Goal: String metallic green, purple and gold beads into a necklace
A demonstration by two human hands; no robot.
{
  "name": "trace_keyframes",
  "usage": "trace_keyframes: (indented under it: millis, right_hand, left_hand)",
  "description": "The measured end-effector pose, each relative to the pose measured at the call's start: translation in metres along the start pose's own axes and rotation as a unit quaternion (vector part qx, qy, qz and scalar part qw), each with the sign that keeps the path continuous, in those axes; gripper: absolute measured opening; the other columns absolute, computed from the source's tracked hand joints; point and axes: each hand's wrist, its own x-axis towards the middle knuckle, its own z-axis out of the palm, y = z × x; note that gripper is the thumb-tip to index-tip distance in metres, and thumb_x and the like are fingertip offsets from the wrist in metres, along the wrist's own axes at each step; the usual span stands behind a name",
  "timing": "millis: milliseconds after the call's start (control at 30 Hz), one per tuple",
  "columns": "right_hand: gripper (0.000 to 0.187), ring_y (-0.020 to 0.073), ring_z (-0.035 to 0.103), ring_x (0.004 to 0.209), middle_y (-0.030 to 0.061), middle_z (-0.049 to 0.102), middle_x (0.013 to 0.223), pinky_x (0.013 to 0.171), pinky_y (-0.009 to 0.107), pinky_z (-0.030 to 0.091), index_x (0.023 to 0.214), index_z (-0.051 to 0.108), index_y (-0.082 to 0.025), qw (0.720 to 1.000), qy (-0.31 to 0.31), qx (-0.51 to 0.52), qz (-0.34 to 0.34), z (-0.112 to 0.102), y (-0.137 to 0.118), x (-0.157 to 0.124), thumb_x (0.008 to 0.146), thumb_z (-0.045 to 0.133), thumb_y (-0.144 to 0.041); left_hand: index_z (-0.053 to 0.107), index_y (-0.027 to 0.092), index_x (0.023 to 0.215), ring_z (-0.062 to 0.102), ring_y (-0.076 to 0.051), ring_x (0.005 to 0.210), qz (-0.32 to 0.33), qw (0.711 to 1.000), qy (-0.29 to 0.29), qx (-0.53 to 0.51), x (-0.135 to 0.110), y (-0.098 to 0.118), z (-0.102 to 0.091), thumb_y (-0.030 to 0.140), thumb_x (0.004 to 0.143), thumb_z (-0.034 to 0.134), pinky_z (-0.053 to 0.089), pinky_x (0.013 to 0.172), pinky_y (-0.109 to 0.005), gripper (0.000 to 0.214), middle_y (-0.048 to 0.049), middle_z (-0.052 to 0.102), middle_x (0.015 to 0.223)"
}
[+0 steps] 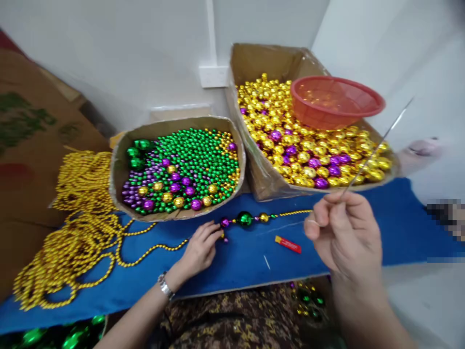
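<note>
My left hand (201, 247) rests on the blue mat (240, 264), fingers closed on a small bead at the end of a bead strand (254, 217) that carries a purple, a green and a gold ball. My right hand (343, 228) is raised above the mat and pinches a long thin metal needle (378, 148) that points up and to the right. A fine thread seems to run from that hand toward the strand. A watch sits on my left wrist.
A cardboard box (119, 165) of green, purple and gold beads stands behind the mat. A larger box (254, 179) at the right holds gold and purple balls and a red plastic basket (336, 102). Gold bead chains (78, 218) pile at the left. A red lighter (287, 244) lies on the mat.
</note>
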Motion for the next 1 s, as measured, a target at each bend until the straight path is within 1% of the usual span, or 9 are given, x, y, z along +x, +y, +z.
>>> trace_keyframes:
  millis: [167,267,333,433,500,600,700,767,1000]
  right_hand:
    - [0.017,0.012,0.061,0.056,-0.0015,0.056,0.07,0.051,0.025,0.053,0.103,0.056,-0.025,0.994,-0.081,-0.045,0.056,0.009,0.027,-0.012,0.092,0.054,-0.037]
    - [0.02,0.0139,0.064,0.06,0.0003,0.062,0.069,0.057,0.026,0.055,0.107,0.057,-0.023,0.981,-0.131,-0.123,0.07,0.011,0.043,-0.018,0.092,0.052,-0.036]
    - [0.021,0.0138,0.064,0.06,0.0005,0.064,0.067,0.058,0.025,0.055,0.107,0.058,-0.022,0.973,-0.153,-0.158,0.07,0.012,0.05,-0.021,0.093,0.051,-0.036]
    - [0.022,0.0132,0.064,0.06,0.0004,0.065,0.066,0.058,0.023,0.055,0.106,0.059,-0.021,0.97,-0.157,-0.175,0.066,0.011,0.057,-0.024,0.093,0.05,-0.037]
    - [0.023,0.0128,0.064,0.06,0.0003,0.065,0.066,0.057,0.022,0.055,0.106,0.059,-0.021,0.97,-0.151,-0.179,0.066,0.01,0.059,-0.024,0.093,0.05,-0.037]
    - [0.023,0.0121,0.064,0.059,0.0001,0.065,0.066,0.054,0.021,0.054,0.107,0.058,-0.02,0.97,-0.143,-0.182,0.068,0.009,0.062,-0.023,0.093,0.05,-0.036]
    - [0.023,0.0121,0.064,0.059,0.0,0.065,0.066,0.054,0.022,0.054,0.108,0.058,-0.02,0.971,-0.138,-0.186,0.062,0.009,0.061,-0.023,0.093,0.05,-0.035]
    - [0.023,0.0126,0.064,0.059,0.0,0.064,0.066,0.056,0.024,0.055,0.107,0.059,-0.019,0.971,-0.131,-0.192,0.056,0.009,0.06,-0.023,0.093,0.05,-0.035]
    - [0.02,0.0116,0.064,0.059,-0.0017,0.063,0.068,0.057,0.025,0.056,0.108,0.059,-0.02,0.979,-0.064,-0.189,0.041,-0.002,0.057,-0.022,0.092,0.053,-0.031]
  left_hand:
    - [0.055,0.02,0.117,0.058,-0.021,0.108,0.028,0.994,0.103,-0.014,0.021,0.019,-0.029,0.006,0.084,0.049,0.051,0.09,-0.04,0.037,-0.0098,0.065,0.108]
    - [0.058,0.019,0.111,0.061,-0.019,0.098,-0.025,0.985,0.169,0.017,0.038,0.008,-0.059,0.01,0.086,0.05,0.051,0.084,-0.036,0.028,-0.009,0.066,0.101]
    - [0.061,0.018,0.106,0.062,-0.019,0.092,-0.083,0.979,0.18,0.05,0.047,-0.008,-0.077,0.015,0.087,0.05,0.051,0.081,-0.034,0.022,-0.0082,0.068,0.097]
    - [0.063,0.018,0.099,0.063,-0.02,0.087,-0.15,0.974,0.14,0.096,0.059,-0.031,-0.093,0.02,0.088,0.049,0.05,0.078,-0.033,0.018,-0.0071,0.069,0.092]
    - [0.064,0.018,0.098,0.063,-0.019,0.085,-0.164,0.975,0.101,0.11,0.066,-0.041,-0.095,0.022,0.089,0.049,0.05,0.077,-0.032,0.018,-0.0064,0.069,0.091]
    - [0.064,0.016,0.1,0.063,-0.022,0.087,-0.18,0.967,0.032,0.18,0.079,-0.047,-0.093,0.025,0.09,0.048,0.049,0.075,-0.031,0.021,-0.0088,0.068,0.092]
    - [0.064,0.014,0.101,0.062,-0.025,0.086,-0.212,0.937,-0.044,0.272,0.092,-0.046,-0.092,0.028,0.09,0.047,0.048,0.068,-0.031,0.025,-0.0119,0.065,0.092]
    - [0.063,0.015,0.102,0.063,-0.023,0.082,-0.214,0.933,-0.079,0.278,0.097,-0.044,-0.093,0.031,0.09,0.047,0.047,0.064,-0.03,0.026,-0.0111,0.064,0.092]
    - [0.066,0.017,0.101,0.064,-0.02,0.077,-0.159,0.955,-0.126,0.215,0.09,-0.039,-0.089,0.036,0.091,0.047,0.046,0.064,-0.028,0.029,-0.008,0.066,0.088]
